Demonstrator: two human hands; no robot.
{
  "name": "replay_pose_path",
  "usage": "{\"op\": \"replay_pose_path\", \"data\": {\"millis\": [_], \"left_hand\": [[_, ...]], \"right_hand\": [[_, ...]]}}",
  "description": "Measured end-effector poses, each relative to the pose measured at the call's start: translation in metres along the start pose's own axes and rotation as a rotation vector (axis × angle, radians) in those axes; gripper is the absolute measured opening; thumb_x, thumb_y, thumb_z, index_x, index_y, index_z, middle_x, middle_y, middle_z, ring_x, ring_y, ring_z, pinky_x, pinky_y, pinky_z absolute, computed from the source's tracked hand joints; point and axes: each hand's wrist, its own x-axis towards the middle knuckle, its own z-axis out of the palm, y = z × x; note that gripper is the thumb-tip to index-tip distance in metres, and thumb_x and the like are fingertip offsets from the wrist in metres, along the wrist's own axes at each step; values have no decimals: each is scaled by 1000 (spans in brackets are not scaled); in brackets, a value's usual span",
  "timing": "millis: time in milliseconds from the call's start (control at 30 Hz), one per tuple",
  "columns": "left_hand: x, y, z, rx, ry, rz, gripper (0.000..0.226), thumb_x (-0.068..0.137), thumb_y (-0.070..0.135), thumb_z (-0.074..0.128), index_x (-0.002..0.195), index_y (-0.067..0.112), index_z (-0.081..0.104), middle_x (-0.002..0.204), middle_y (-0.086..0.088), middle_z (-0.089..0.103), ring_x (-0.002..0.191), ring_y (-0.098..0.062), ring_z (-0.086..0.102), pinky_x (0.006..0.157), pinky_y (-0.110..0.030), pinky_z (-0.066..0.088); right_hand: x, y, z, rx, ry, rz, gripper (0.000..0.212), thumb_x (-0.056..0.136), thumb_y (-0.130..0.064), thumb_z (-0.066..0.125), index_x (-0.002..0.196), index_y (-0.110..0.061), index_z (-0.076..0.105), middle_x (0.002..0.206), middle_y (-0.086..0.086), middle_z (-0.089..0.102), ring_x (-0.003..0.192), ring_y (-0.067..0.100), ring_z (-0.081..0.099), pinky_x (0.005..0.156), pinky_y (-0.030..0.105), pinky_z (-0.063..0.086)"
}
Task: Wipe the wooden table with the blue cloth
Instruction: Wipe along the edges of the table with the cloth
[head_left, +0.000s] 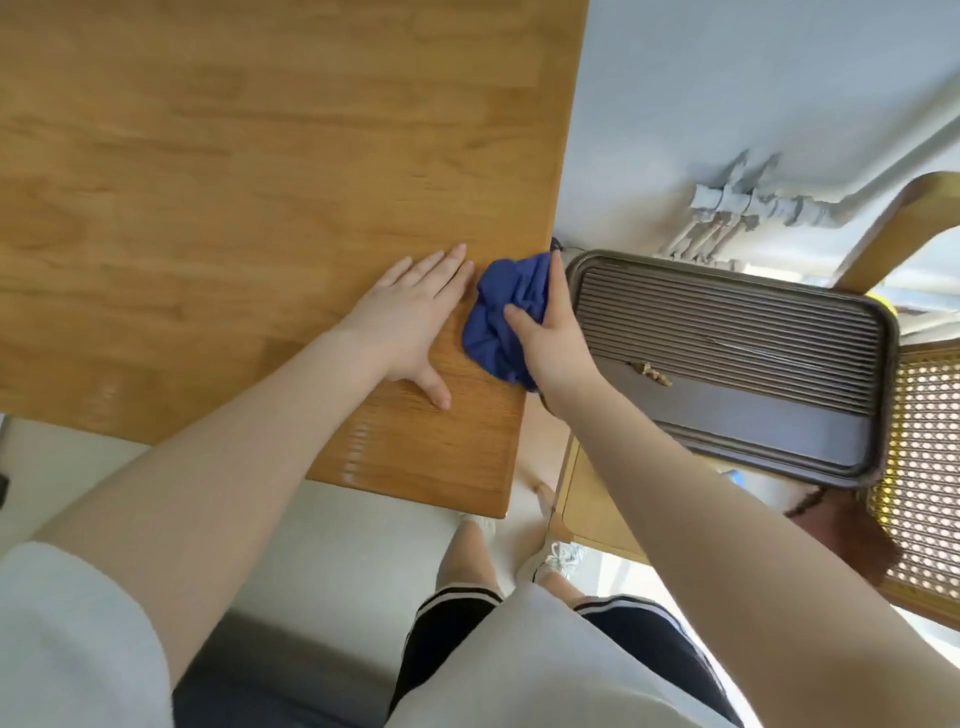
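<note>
**Cloth bunched at the worktop's right edge, whole surface lying to the left**

The right hand (550, 343) has its grip closed around the blue cloth (501, 322): the thumb presses into the crumpled fabric from the near side while the fingers wrap over the far side, one fingertip showing along the cloth's right flank. The cloth is wadded into a loose ball, not spread flat, and sits on the wooden worktop (234, 182) right at its right-hand edge, part of it seeming to overhang. The left hand (410, 317) lies flat on the wood just beside the cloth, fingers straight and pointing away from the person, holding nothing; its fingertips are very near the fabric but I cannot tell whether they touch.

The relation that matters: nearly all the bare wood lies to the left of and beyond the cloth, so any stroke from here would have to travel leftward or away from the body, and the braced left hand sits directly in the leftward path. My judgement is that it must lift or slide aside first.

To the right, off the worktop, a dark ribbed tray (727, 364) rests on a cane-seated chair (924, 467), with a small brown scrap (652, 373) in it. The cloth's edge is close to the tray's rim.
</note>
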Motion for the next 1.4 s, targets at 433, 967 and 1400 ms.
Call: {"op": "replay_pose_path", "data": {"millis": [433,967,1400], "left_hand": [[6,-29,-8,-33,63,187,118,62,76,59,150,20,5,158,4,-4,144,-17,4,116,-33,4],[113,-58,-89,-176,421,300,32,91,20,47,119,13,58,120,-1,57,113,-23,51,88,-37,44],[178,-71,-138,68,34,183,132,58,62,75,149,14,-8,157,-8,-16,145,-25,-6,117,-39,9]], "right_hand": [[19,8,-3,-19,49,-45,66,95,-8,46,147,-26,10,153,-4,23,138,10,24,114,36,24],[87,-40,2,-214,310,-23,50,94,-14,44,141,-24,31,130,-5,50,115,8,45,96,27,38],[126,-49,-17,-267,164,-154,59,94,-4,43,146,-16,18,153,2,24,136,3,22,109,18,23]]}}
